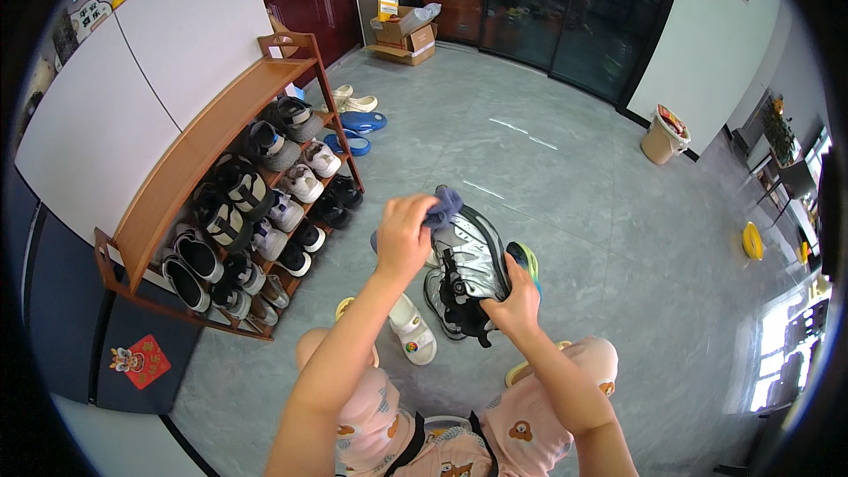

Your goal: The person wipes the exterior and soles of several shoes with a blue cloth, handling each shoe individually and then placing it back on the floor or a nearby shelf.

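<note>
A silver and black sneaker (472, 255) is held above the floor, its toe pointing away from me. My right hand (517, 295) grips it near the heel, on its right side. With my left hand (407, 235) I hold a bunched blue-grey cloth (445, 207) against the toe. Below and partly hidden by the held shoe stands another silver and black sneaker (437, 301). A white sandal (414, 331) lies on the floor to the left, and a shoe with a yellow-green and blue sole (525, 262) shows behind my right hand.
A wooden shoe rack (218, 119) filled with several pairs stands at left. Blue clogs (361, 122) and cream clogs (361, 103) lie beyond its far end. Cardboard boxes (414, 45) sit near the glass doors (530, 13). A waste bin (662, 136) is at the right wall.
</note>
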### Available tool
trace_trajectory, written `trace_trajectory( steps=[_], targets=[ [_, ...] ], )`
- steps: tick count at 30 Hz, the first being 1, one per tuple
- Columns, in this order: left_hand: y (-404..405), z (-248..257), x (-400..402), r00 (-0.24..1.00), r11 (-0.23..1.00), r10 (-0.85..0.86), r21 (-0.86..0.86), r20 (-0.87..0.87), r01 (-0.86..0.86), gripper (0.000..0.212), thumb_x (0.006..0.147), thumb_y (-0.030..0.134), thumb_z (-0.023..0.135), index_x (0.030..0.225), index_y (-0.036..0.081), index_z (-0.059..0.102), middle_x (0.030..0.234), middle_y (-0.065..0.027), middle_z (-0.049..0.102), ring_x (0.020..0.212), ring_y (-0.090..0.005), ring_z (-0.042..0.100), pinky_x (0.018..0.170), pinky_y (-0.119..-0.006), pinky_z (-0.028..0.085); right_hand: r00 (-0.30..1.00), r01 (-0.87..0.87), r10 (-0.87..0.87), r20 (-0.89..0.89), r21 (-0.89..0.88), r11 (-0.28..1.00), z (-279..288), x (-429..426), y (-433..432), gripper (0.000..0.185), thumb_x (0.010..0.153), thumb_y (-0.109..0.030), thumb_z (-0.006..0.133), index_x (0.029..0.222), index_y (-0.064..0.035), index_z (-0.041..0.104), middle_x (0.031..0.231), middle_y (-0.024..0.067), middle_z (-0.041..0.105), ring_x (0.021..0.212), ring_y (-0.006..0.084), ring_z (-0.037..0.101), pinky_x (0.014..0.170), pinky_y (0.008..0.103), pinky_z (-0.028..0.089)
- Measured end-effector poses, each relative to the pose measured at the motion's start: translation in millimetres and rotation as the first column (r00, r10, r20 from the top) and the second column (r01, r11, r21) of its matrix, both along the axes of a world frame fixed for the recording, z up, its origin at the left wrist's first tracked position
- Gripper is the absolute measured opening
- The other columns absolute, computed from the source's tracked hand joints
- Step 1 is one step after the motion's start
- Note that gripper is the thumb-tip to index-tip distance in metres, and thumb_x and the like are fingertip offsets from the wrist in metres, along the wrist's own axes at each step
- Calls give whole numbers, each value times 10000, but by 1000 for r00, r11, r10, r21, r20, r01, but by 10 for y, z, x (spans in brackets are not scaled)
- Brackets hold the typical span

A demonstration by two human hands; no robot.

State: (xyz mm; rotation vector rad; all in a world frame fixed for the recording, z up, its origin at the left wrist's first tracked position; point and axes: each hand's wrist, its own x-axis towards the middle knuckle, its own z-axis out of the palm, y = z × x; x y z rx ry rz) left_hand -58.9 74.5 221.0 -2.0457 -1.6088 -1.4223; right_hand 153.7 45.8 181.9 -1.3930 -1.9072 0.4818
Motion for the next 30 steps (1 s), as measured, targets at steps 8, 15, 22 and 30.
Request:
trace_trajectory(
  steps=[8,15,22,30],
  targets=[
    [-310,-49,395,913,902,-314,-217,261,373,395,666,-71,561,1030,77,602,1071,-98,614,975,-313,559,838,-377,458,968,16,-113,-226,-394,919,-20,135,123,770,594,-171,689,1290,69,463,1195,246,573,1110,329,565,933,349,437],
    [-72,-14,60,999,998,-28,-46,43,30,422,646,-55,570,1030,115,617,1061,-46,623,897,-301,565,781,-384,481,765,-366,-76,-640,-528,767,-158,116,121,734,647,-74,631,1312,133,399,1229,202,555,1146,256,519,995,297,356],
    [-272,-72,425,891,923,-321,-105,320,370,399,690,-71,519,1047,75,620,1045,-123,609,979,-324,582,835,-366,468,384,-477,-546,-745,-666,573,31,87,182,282,716,-152,555,965,-29,603,896,85,626,821,213,600,764,326,478],
    [-158,-75,348,987,991,-102,-71,121,111,398,648,-59,552,995,115,641,1021,-82,604,898,-320,565,770,-402,468,457,-470,-527,-716,-698,541,-156,225,223,258,690,-200,602,890,-39,579,803,58,593,756,196,582,722,333,481]
  ],
)
